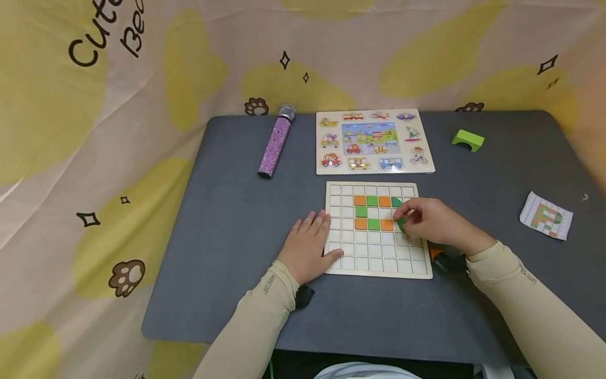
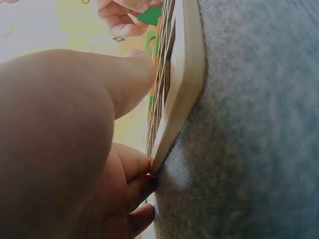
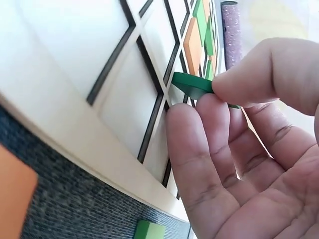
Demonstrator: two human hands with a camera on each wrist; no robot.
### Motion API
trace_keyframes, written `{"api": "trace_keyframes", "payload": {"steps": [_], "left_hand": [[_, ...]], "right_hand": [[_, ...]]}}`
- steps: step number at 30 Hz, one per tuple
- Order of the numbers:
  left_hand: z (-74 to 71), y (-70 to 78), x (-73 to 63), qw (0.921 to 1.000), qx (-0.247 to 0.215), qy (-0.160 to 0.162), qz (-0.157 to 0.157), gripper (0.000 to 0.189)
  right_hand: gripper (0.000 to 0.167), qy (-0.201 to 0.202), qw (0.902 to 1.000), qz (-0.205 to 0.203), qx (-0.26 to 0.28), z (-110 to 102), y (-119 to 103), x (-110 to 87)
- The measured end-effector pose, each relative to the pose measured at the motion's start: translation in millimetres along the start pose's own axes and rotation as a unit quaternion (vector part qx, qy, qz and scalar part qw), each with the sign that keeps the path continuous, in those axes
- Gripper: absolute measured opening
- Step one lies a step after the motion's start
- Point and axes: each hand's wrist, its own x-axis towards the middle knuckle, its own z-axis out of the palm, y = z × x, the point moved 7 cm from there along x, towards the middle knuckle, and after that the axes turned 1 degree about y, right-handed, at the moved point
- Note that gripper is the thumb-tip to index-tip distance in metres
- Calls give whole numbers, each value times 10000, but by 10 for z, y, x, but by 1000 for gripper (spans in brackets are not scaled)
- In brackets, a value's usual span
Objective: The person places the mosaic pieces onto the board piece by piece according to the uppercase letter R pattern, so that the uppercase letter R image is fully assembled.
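A wooden grid board (image 1: pixel 379 266) lies on the table, with orange and light green square tiles (image 1: pixel 373 224) in some of its cells. One dark green curved tile (image 1: pixel 396 202) is in the upper row at the right. My right hand (image 1: pixel 433 223) pinches another dark green tile (image 3: pixel 192 83), which has a curved edge, between thumb and fingers, tilted close over the cells on the board's right side. My left hand (image 1: pixel 306 247) rests at the board's left edge with its fingers stretched out and its thumb over the lower left cells.
Loose orange and green pieces (image 1: pixel 434 253) lie beside the board under my right wrist. A vehicle picture puzzle (image 1: pixel 426 166) lies behind the board, with a purple glittery microphone (image 1: pixel 274 145) to its left. Farther right are a green arch block (image 1: pixel 468 139) and a pattern card (image 1: pixel 563 229).
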Motion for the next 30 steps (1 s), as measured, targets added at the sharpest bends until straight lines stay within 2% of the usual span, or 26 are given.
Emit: {"api": "trace_keyframes", "payload": {"steps": [6,17,24,30], "left_hand": [[-13,6,36,10000,89,3,-37,90],[8,8,5,9998,201,38,-45,90],[-13,21,2,9999,154,46,7,90],[2,4,5,9999,112,14,-12,90]], "right_hand": [[23,-61,10000,-3,-10,-45,26,37],[28,88,9959,142,-890,56,-14,25],[26,247,9829,-304,-1798,91,-109,-37],[24,487,9754,-731,-2024,50,-127,-90]]}}
